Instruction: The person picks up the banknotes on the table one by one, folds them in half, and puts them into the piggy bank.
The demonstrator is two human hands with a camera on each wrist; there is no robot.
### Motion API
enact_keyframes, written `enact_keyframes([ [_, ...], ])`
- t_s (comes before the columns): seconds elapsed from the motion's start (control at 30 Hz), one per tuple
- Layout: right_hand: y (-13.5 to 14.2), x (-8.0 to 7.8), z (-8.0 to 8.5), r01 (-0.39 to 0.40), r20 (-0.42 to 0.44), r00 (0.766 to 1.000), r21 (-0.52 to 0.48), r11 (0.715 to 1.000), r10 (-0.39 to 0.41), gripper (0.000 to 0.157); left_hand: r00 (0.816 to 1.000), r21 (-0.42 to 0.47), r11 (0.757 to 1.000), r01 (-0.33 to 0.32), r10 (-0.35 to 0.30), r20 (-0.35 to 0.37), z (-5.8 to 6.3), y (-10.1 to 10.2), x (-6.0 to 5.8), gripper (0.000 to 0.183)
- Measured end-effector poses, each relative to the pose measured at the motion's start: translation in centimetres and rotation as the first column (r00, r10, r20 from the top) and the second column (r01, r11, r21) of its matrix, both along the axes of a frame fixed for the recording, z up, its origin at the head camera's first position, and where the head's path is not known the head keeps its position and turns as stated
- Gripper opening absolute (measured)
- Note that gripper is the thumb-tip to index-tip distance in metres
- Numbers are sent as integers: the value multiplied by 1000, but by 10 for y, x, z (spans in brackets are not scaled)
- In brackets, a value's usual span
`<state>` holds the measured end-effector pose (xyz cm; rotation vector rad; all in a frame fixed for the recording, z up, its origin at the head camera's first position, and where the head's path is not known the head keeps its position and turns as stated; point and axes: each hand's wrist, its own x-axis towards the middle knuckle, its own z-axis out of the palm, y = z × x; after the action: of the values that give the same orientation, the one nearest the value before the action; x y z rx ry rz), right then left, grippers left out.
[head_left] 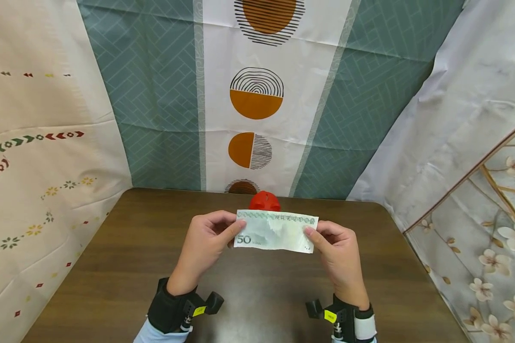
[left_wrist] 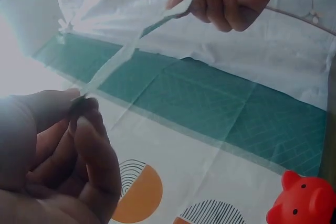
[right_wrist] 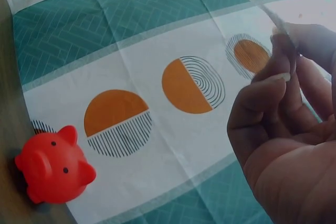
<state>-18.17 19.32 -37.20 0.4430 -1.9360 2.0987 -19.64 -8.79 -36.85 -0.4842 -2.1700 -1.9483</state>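
A pale green 50 yuan banknote (head_left: 274, 232) is stretched flat between both hands, above the table. My left hand (head_left: 209, 245) pinches its left end, thumb on the near face and fingers behind. The right hand (head_left: 336, 252) pinches the opposite end the same way. Seen edge-on in the left wrist view, the banknote (left_wrist: 113, 66) runs as a thin, slightly wavy strip from hand to hand. Beyond it, a red piggy bank (head_left: 264, 201) stands near the table's far edge, its lower part hidden by the note. Its snout and ears show in the right wrist view, where the piggy bank (right_wrist: 52, 163) is whole.
The brown wooden table (head_left: 154, 267) reaches up to a hanging green and white curtain (head_left: 163, 95) with orange circles. Patterned cream cloth (head_left: 47, 157) hangs on the left, and white floral cloth (head_left: 468, 214) on the right. Each wrist wears a black strap (head_left: 167, 305) with a small camera.
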Motion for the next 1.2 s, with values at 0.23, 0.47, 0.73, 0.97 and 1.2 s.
enact_keyframes([
  [0.23,2,1,0,58,11,998,35,998,-59,10,999,32,999,21,-20,-27,0,-3,1,9],
  [0.47,3,4,0,-53,-75,996,27,998,55,16,987,141,979,146,-134,-89,1,-3,1,12],
  [0.73,1,9,4,1,-96,995,13,1000,0,22,986,46,999,25,-18,-163,1,-2,4,7],
  [0.97,-2,12,9,111,-36,993,70,991,-109,52,987,73,997,24,-11,-162,2,-1,4,43],
  [1.2,-2,10,9,151,-39,988,87,985,-148,57,995,34,999,-26,30,-98,4,-1,6,29],
])
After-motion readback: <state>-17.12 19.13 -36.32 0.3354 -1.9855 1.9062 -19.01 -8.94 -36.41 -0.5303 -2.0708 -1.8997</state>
